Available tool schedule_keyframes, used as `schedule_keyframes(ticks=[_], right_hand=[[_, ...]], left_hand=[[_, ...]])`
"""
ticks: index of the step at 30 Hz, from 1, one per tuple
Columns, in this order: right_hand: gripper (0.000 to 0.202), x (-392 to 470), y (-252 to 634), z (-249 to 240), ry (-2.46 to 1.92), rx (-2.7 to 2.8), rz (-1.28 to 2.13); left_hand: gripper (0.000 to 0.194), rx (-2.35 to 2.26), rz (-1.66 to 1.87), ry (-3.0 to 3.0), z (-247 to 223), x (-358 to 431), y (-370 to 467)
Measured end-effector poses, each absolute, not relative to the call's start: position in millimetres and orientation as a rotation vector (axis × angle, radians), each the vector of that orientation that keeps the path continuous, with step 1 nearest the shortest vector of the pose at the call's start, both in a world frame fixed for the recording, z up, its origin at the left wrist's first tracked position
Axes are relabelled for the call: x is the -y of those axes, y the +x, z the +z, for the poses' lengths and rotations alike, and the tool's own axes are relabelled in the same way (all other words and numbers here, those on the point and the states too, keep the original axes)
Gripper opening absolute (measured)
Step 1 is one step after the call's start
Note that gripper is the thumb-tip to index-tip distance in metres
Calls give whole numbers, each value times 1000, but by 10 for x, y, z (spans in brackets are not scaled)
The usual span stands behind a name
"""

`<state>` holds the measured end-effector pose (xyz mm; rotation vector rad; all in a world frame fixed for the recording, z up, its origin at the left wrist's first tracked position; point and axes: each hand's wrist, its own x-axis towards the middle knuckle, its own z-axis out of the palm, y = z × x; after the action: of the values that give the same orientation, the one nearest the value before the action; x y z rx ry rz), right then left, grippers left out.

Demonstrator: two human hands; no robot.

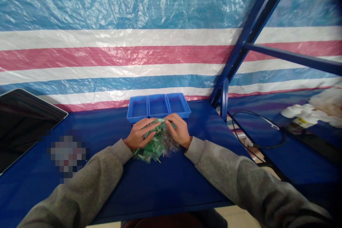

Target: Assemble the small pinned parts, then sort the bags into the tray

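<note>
The pile (155, 146) sits on the blue table (160, 188), in front of three blue bins (157, 105) and between the two hands. It is a loose, uneven heap of small see-through packets: the side by the left hand is bright green and glossy, with crumpled edges overlapping at all angles, while the side by the right hand looks clear to greyish, full of thin, pale, metallic-looking pieces (too small and blurred to name for sure). A few light slivers poke out at the near edge, and bits of shine catch on the plastic. The left hand (140, 134) lies over the green side, back up, fingers stretched out and slightly parted, the thumb lower down against the packets. The right hand (177, 130) is bent inward over the far side, fingers curved, and its tips come close to those of the left at a small greenish packet (161, 120) at the top of the pile. Both hands touch packets there, but whether either one is really pinching it I cannot tell. The bins stand side by side, near the striped sheet (120, 55), with a dark screen (24, 124) well off to the left.
</note>
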<state>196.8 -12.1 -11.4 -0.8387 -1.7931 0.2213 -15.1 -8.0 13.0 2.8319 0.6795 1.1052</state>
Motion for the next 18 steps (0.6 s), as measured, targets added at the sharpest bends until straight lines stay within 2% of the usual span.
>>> schedule_keyframes(ticks=[15, 18], right_hand=[[14, 92, 1956, -195, -940, 1760, 254], [23, 98, 1951, -217, -908, 1648, 236]], left_hand=[[40, -715, 1137, 2861, 101, 78, -156], [40, -708, 1140, 2835, 109, 78, -147]])
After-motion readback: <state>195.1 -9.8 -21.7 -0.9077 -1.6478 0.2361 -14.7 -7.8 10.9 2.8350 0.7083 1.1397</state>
